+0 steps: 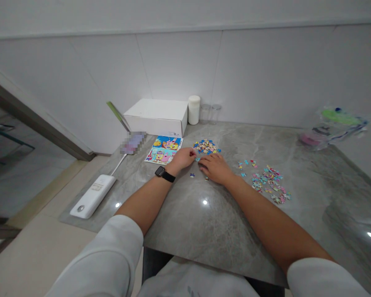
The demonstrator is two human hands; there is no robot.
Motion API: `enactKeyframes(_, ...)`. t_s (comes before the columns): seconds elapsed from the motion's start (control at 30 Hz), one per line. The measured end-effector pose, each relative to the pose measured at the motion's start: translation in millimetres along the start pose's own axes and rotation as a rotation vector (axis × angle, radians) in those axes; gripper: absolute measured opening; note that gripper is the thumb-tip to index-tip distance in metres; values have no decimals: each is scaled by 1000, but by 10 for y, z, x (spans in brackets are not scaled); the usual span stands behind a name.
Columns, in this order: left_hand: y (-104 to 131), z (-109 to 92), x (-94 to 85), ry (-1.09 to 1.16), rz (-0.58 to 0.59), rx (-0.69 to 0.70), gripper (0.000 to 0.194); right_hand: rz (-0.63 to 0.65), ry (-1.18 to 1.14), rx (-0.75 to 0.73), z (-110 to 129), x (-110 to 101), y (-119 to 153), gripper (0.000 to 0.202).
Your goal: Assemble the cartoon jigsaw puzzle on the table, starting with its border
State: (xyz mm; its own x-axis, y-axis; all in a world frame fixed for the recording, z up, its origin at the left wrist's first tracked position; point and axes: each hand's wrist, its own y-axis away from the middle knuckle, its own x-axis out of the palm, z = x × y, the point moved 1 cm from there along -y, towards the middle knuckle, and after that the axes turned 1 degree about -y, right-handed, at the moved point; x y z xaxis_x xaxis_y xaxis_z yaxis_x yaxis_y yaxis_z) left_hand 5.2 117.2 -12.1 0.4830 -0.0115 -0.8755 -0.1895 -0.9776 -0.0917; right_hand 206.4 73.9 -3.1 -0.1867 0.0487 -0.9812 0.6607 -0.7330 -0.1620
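Over the grey table, my left hand (186, 157) is closed with its fingers curled in. Whatever its fingertips hold, if anything, is too small to make out. My right hand (214, 166) lies palm down just to the right, fingers stretched toward a mixed pile of puzzle pieces (206, 146). Between the two hands a light-blue puzzle piece (198, 159) shows on the table. A dark blue piece (192, 175) lies nearer to me, and another small piece (207, 178) is by my right wrist. To the left of my left hand is a colourful cartoon picture sheet (163, 149), partly covered by that hand.
More puzzle pieces (268, 179) are spread on the right. At the back stand a white box (156, 117), a white canister (193, 110) and two clear glasses (215, 114). A white power bank (93, 196) is cabled to a phone (133, 142). A plastic bag (330, 130) lies far right.
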Motion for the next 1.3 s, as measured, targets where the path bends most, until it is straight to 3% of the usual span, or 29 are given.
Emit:
enactKeyframes(0.63,113,-117,36,-192,-42,48,19,53,0,-8,-9,-7,-8,37)
enactKeyframes(1.3,130,-110,21,-205,-12,68,20,54,-16,-6,-12,5,-3,37)
